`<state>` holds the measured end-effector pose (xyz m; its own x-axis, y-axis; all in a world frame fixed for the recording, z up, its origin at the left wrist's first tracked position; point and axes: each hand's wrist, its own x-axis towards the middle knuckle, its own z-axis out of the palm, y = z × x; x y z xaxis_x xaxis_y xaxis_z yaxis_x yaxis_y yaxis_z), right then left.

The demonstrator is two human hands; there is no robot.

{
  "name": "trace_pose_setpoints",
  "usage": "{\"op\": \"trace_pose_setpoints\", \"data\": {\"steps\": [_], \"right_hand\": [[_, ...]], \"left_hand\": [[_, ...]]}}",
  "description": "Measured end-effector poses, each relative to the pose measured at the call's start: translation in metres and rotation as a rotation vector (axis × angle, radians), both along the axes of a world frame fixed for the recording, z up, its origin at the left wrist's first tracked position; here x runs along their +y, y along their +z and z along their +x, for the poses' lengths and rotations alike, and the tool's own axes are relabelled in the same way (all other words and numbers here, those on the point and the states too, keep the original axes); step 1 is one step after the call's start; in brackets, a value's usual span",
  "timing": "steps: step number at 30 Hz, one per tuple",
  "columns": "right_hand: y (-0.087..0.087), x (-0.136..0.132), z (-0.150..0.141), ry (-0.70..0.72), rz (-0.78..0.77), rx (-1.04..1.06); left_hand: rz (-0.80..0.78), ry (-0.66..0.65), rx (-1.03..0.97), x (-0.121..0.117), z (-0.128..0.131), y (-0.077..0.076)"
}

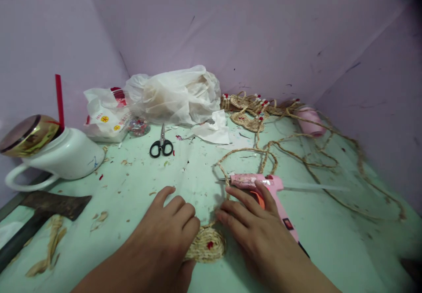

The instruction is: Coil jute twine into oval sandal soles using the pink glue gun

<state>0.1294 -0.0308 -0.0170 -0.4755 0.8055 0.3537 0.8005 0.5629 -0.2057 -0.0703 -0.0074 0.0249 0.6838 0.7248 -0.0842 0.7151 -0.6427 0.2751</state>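
A small oval coil of braided straw rope (211, 245) with a red spot in its middle lies low at the centre. My left hand (168, 227) grips its left end, fingers curled over it and thumb at the near edge. The braided rope (220, 166) runs from the coil toward my right hand (252, 222), whose fingertips close on it just beyond the coil's far right edge. A pink glue gun (277, 187) lies right behind my right hand, nozzle to the left, a clear glue stick (316, 186) out of its back. The hand partly hides it.
Black-handled scissors (161, 145) lie beyond my left hand. At the left are a white mug (74, 152) and a hatchet (56, 203). Plastic bags (178, 95), finished straw pieces (247, 119) and a pink spool (310, 121) line the back wall. Loose rope (359, 152) loops across the right.
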Motion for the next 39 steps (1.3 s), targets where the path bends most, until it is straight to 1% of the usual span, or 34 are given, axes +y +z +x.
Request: {"op": "trace_pose_setpoints", "data": {"steps": [3, 7, 10, 12, 14, 16, 19, 23, 27, 30, 34, 39], "right_hand": [[-0.002, 0.002, -0.003, -0.048, 0.072, -0.030], [0.004, 0.000, -0.003, -0.111, 0.093, -0.058], [0.008, -0.002, -0.004, -0.098, 0.086, -0.028], [0.010, -0.004, -0.006, -0.091, 0.086, -0.031], [0.009, -0.006, -0.007, -0.101, 0.076, -0.043], [0.007, -0.008, -0.007, -0.123, 0.026, -0.029], [0.001, -0.013, -0.006, -0.157, -0.102, 0.030], [-0.002, -0.018, -0.004, -0.190, -0.264, 0.088], [0.001, -0.019, -0.006, -0.197, -0.407, 0.134], [0.003, -0.019, -0.006, -0.202, -0.454, 0.211], [0.005, -0.020, -0.005, -0.264, -0.498, 0.319], [0.007, -0.021, -0.004, -0.255, -0.481, 0.314]], "left_hand": [[0.007, 0.003, 0.018, -0.001, -0.001, -0.001], [0.035, -0.032, -0.038, 0.003, -0.004, -0.009], [0.057, -0.061, -0.076, 0.004, -0.005, -0.013], [0.067, -0.030, -0.061, 0.003, -0.004, -0.011], [0.068, 0.006, -0.042, 0.000, -0.002, -0.006], [0.061, 0.030, -0.029, -0.002, 0.000, -0.001], [0.044, 0.045, -0.015, -0.003, 0.002, 0.003], [0.018, 0.045, 0.001, -0.002, 0.003, 0.002], [-0.010, 0.035, 0.008, -0.001, 0.002, -0.001], [-0.009, 0.016, -0.004, -0.001, -0.001, -0.004], [-0.002, -0.013, 0.015, 0.000, -0.003, -0.008], [0.033, -0.009, 0.004, -0.001, -0.002, -0.010]]}}
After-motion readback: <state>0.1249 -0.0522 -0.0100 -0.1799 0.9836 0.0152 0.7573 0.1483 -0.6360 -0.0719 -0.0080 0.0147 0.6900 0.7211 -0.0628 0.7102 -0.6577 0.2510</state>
